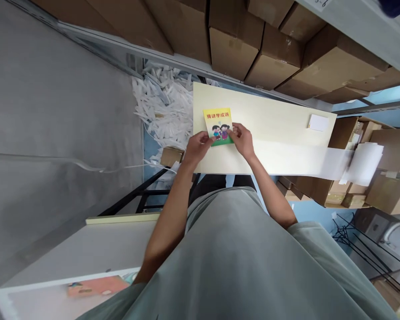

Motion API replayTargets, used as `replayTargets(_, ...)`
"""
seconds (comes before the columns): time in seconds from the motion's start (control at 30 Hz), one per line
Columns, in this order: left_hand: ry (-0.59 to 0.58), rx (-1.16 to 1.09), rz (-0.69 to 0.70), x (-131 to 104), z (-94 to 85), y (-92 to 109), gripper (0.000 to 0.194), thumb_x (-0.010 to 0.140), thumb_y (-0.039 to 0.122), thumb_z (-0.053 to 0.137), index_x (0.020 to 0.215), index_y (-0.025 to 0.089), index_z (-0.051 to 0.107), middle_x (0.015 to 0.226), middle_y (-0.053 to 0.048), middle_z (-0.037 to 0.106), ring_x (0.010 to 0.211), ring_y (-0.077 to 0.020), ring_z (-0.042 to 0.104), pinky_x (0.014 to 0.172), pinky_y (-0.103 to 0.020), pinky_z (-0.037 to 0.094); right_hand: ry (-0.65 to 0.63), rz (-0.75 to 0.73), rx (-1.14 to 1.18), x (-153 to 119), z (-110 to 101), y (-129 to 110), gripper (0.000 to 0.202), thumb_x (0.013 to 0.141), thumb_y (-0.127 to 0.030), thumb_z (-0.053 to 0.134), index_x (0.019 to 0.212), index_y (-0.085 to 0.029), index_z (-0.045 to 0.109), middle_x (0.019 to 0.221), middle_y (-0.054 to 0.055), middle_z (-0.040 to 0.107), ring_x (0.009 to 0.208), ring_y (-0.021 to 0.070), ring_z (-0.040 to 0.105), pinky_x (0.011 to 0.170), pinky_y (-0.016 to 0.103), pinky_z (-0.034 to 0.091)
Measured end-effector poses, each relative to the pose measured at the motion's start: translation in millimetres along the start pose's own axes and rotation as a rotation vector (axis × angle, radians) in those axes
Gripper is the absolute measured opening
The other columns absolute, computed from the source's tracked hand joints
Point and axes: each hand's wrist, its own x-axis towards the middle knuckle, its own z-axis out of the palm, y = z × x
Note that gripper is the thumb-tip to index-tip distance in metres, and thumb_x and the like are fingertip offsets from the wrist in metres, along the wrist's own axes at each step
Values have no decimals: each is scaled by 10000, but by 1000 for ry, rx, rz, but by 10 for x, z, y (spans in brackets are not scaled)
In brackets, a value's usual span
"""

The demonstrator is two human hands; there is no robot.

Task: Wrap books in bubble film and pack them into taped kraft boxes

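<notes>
Fingers of the left hand [196, 146] and right hand [244, 141] both pinching the yellow-and-green picture booklet [219, 126], thumbs on its illustrated cover: left at the lower left corner, right on the lower right edge. Booklet sits between the hands, over the left end of the cream tabletop [280, 120]; can't tell if it touches.

Storeroom or packing room. Brown cardboard boxes [233, 51] packed side by side on long metal shelf [186, 62]. More cartons [396, 149] stacked at right, beyond pale worktop [286, 122]. Big white roll [365, 164] at worktop's end. Loose heap of white strips [168, 102], probably scrap paper, detail too small.
</notes>
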Motion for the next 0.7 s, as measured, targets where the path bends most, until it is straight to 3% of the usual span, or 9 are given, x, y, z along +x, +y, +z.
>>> replayTargets(0.13,40,153,-117,-519,67,-359,234,850,416,784,959,212,750,887,-54,796,846,-238,748,801,-337,590,-30,178,-94,-680,105,97,240,1015,-479,675,1034,-240,684,854,-3,704,758,190,660,775,301,557)
replayTargets(0.23,108,256,-176,-732,141,-621,179,892,374,695,943,220,772,961,-95,839,919,-280,786,897,-393,604,-74,302,-131,-932,333,224,162,991,-410,677,940,-258,650,861,2,739,784,202,699,779,298,557)
replayTargets(0.37,199,371,-175,-792,174,-794,197,898,377,687,958,230,804,983,-113,853,965,-315,801,943,-428,604,-69,340,-183,-933,565,361,136,996,-380,670,924,-266,651,882,14,771,848,223,737,810,313,570)
replayTargets(0.53,215,391,-143,-763,133,-814,148,893,377,720,939,247,772,954,-87,841,922,-306,797,927,-428,608,-40,351,-227,-855,649,420,83,1019,-352,701,1008,-270,695,916,20,790,901,242,761,861,342,587)
replayTargets(0.7,333,492,-56,-754,47,-799,206,896,332,703,1075,230,717,1152,-134,794,1051,-309,750,1059,-464,568,30,281,-316,-971,647,397,162,1064,-321,678,1204,-240,685,1184,92,763,980,236,757,919,358,595)
